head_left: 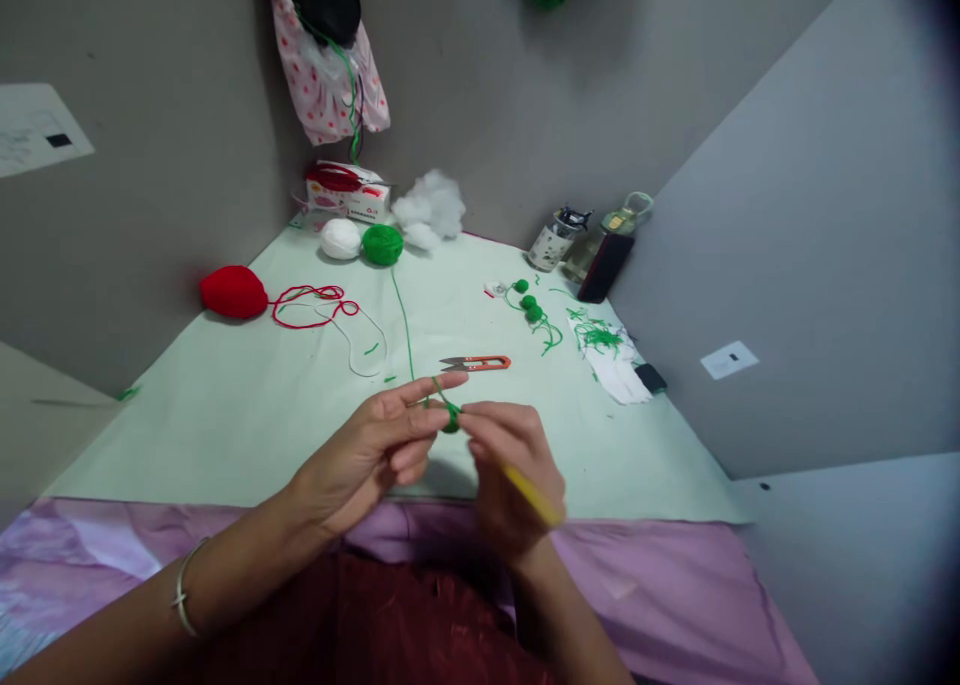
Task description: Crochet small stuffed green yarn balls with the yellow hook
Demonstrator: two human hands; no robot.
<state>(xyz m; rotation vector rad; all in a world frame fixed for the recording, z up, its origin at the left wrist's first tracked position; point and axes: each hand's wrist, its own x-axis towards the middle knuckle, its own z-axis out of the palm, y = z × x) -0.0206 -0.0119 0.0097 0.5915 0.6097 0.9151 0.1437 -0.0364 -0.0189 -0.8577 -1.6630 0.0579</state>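
My left hand (pixel 382 443) pinches a small green crochet piece (pixel 451 422), with green yarn (pixel 406 325) looped over its forefinger. That strand runs back across the table to a green yarn ball (pixel 382 244). My right hand (pixel 510 470) is closed round a yellow crochet hook (pixel 531 495), whose tip meets the green piece. Both hands hover just above the near edge of the pale green table (pixel 225 415).
Orange thread snips (pixel 477 363) lie just beyond my hands. Further back are a red yarn ball (pixel 233 292) with a loose red strand, a white yarn ball (pixel 340 238), white stuffing (pixel 431 208), small green crochet balls (pixel 529 305), green scraps on white cloth (pixel 611 355), and jars (pixel 551 243).
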